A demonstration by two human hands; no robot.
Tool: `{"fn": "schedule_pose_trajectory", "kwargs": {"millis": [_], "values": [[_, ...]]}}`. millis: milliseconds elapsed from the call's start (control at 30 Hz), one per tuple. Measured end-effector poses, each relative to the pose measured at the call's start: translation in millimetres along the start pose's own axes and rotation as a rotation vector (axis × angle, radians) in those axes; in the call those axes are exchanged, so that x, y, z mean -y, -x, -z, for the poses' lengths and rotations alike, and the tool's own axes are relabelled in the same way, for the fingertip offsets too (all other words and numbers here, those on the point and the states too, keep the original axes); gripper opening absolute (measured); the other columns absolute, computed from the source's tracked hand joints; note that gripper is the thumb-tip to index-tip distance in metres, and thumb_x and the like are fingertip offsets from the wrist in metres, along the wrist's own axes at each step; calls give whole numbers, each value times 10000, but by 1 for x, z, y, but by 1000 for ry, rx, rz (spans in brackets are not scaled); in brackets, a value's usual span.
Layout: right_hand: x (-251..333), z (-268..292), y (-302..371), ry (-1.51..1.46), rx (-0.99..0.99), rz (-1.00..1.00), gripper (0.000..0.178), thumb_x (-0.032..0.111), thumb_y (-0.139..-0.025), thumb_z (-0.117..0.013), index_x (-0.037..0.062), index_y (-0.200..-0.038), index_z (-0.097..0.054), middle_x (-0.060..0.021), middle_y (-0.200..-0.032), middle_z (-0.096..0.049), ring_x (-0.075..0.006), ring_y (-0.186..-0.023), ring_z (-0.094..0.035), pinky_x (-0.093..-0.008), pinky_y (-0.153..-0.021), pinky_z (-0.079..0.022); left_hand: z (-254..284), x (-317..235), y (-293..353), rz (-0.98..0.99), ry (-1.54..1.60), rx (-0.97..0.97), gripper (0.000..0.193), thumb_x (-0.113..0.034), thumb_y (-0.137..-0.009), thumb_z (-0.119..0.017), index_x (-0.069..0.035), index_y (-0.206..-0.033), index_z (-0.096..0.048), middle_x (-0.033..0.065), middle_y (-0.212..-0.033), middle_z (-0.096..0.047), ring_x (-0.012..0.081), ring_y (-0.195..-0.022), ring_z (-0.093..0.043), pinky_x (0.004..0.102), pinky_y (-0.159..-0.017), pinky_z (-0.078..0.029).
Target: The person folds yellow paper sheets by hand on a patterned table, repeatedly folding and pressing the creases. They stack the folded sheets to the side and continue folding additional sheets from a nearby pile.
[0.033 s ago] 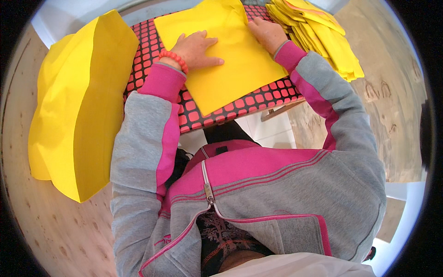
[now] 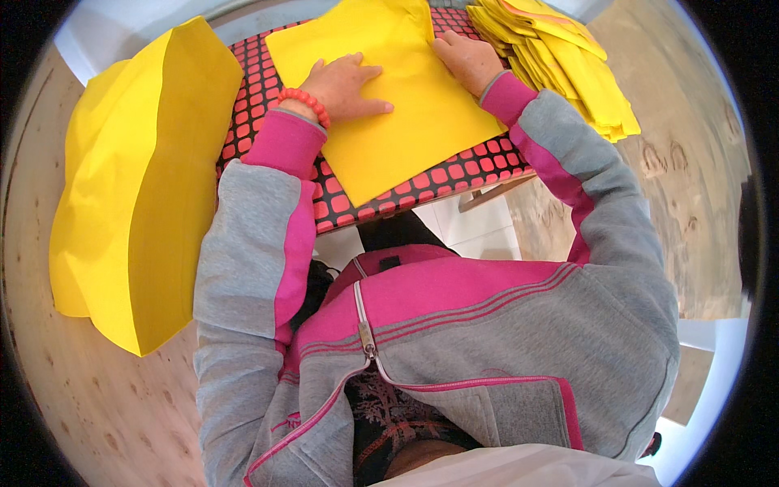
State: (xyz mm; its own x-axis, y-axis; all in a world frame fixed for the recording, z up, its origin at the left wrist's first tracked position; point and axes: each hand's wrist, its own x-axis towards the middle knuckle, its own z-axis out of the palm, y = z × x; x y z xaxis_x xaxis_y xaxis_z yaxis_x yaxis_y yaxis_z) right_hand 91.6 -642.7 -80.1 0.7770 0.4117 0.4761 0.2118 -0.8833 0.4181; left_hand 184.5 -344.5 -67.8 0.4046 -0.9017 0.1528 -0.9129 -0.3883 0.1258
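A piece of bright yellow fabric [image 2: 410, 142] lies flat beneath the left hand [image 2: 342, 88] and reaches across to the right hand [image 2: 469, 61], smooth toward its near corner and lightly creased farther out between the hands. The left hand is spread wide, palm down on it; the right hand's fingers are curled at its right edge, and whether they pinch it I cannot tell. Under both hands is a black-and-pink checked table cover [image 2: 254, 89]. Just right of the right hand sit piled, folded yellow pieces [image 2: 572, 69]; left of the left hand stands a large, bag-like yellow form [image 2: 134, 195], its inside hidden.
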Motion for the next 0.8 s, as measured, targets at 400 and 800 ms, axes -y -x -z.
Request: {"fn": "schedule_pose_trajectory", "kwargs": {"millis": [400,800], "values": [[-74,-34,-52,-1535,718,-1114,281,357,-938,-718,84,-951,-652,-8,-770,-685,-106,-584,-605,-266,-563,-494,8,1,0,17,108,100,793,-605,-831,-677,-69,-1403,-561,290,-1463,-457,410,-1368,-453,416,-1145,-361],[-51,-54,-93,-328,438,-398,405,380,-854,-729,20,-1034,-679,-187,-1039,-714,-392,-1004,-669,-448,-889,-515,13,-2,4,17,85,98,773,-596,-845,-669,-50,-1384,-570,298,-1437,-481,417,-1324,-497,424,-1116,-404]]}}
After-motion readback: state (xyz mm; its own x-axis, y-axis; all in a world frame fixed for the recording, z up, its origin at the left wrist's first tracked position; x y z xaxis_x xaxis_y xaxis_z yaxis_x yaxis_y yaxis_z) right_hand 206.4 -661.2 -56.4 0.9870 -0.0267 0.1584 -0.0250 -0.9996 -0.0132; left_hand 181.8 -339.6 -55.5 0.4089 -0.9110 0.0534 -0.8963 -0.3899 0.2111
